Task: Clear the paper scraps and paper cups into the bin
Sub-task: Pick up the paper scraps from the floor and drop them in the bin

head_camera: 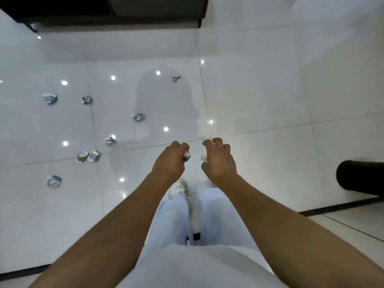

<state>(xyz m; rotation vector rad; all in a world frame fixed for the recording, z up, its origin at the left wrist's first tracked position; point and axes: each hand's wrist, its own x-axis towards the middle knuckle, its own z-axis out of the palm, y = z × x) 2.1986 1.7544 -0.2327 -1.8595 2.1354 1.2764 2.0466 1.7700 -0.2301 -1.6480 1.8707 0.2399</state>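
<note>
- left hand (169, 161) has its grip curled tight round a crumpled paper cup (187, 157)
- right hand (219, 161) pinches a white paper scrap (204, 157), I think
- more crushed cups (88, 156) lie scattered over the white tile floor (259, 100), off to the left
- dark bin (353, 177) at far right

scrap (204, 157): mostly hidden by fingers (218, 142) | black cylinder (359, 177): cut off right
</note>
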